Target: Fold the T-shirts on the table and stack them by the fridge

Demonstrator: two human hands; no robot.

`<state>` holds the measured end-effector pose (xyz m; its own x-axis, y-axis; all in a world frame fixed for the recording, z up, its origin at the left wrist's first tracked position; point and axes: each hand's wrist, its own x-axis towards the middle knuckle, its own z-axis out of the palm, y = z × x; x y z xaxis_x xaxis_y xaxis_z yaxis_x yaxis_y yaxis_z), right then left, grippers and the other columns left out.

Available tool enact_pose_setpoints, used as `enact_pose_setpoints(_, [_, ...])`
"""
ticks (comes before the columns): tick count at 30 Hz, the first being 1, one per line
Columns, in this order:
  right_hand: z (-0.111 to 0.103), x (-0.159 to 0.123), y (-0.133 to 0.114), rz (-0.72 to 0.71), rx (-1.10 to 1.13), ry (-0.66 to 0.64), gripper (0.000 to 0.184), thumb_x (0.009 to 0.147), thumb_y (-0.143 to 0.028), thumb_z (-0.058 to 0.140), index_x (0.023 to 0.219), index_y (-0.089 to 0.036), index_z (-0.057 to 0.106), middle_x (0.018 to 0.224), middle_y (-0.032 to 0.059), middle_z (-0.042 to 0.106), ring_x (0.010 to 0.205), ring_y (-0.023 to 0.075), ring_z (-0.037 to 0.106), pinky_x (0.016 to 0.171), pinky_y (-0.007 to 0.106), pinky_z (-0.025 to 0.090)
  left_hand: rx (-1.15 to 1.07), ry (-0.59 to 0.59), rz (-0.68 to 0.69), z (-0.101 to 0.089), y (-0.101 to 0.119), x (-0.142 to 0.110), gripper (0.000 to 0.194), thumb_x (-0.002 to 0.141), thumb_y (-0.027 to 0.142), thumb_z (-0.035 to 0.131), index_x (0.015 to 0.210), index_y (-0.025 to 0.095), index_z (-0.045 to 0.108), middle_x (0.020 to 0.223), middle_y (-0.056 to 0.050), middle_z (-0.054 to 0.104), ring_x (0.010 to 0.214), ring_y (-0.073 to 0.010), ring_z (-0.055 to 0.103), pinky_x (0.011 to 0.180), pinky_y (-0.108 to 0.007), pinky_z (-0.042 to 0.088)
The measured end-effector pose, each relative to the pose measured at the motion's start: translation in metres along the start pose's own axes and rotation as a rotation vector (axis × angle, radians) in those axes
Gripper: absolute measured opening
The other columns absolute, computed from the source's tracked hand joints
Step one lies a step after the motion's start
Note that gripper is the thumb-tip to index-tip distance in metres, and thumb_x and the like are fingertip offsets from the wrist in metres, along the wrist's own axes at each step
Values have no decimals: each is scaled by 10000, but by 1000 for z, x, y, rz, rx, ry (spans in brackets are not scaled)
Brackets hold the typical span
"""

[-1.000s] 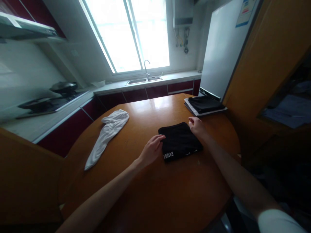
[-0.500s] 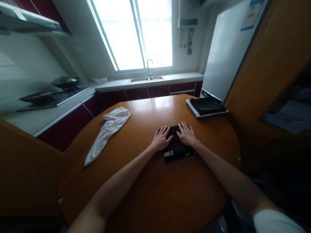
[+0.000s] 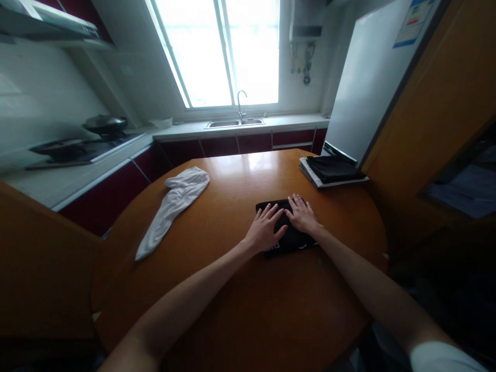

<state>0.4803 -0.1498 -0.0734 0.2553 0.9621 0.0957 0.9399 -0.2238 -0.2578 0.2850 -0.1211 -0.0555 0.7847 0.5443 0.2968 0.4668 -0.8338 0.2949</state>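
A folded black garment [image 3: 289, 243] with white lettering lies flat on the wooden table [image 3: 228, 206]. On its left part rests my left hand [image 3: 265, 230], fingers spread, covering most of the lettering. My right hand [image 3: 303, 216] lies flat over the garment's right upper part, its fingers stretched out. The two thumbs are close to each other. To the left, a white piece of clothing [image 3: 174, 206] lies loosely in a long, crumpled shape on the table.
At the table's far right is a stack of folded dark and white clothes [image 3: 333, 170], beside the fridge [image 3: 366, 82]. Behind the table run a counter with a sink [image 3: 234, 123] and, on the left, a stove [image 3: 81, 150] with pans.
My left hand has slid a little right and toward me over the garment, now hiding most of the lettering. The right hand stays nearly in place. The camera view has shifted slightly.
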Motion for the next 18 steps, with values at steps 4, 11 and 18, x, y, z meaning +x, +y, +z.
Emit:
enact_pose_setpoints(4, [2,1,1,3,0,13,668,1023,-457,345,1600,-133,254,1680,128,169,1550,260,130,1236,507,124,16,66,-5,-1,8,-3,627,973,455,503,1537,201,398,1621,-93,354,1532,-270,229,1251,-483,199])
enact_pose_setpoints(11, [1,0,0,0,0,11,663,1024,-454,336,1593,-120,274,1677,129,177,1549,261,132,1236,511,132,7,-26,-124,7,-12,5,688,977,547,458,1531,142,401,1605,-152,365,1506,-294,297,1233,-479,244])
enact_pose_setpoints(18, [0,0,-1,-1,-1,13,656,1027,-454,331,1591,-124,280,1676,133,183,1551,258,126,1238,501,128,17,-23,-237,-2,-36,16,648,985,517,460,1508,136,430,1612,-159,345,1523,-317,245,1237,-548,178])
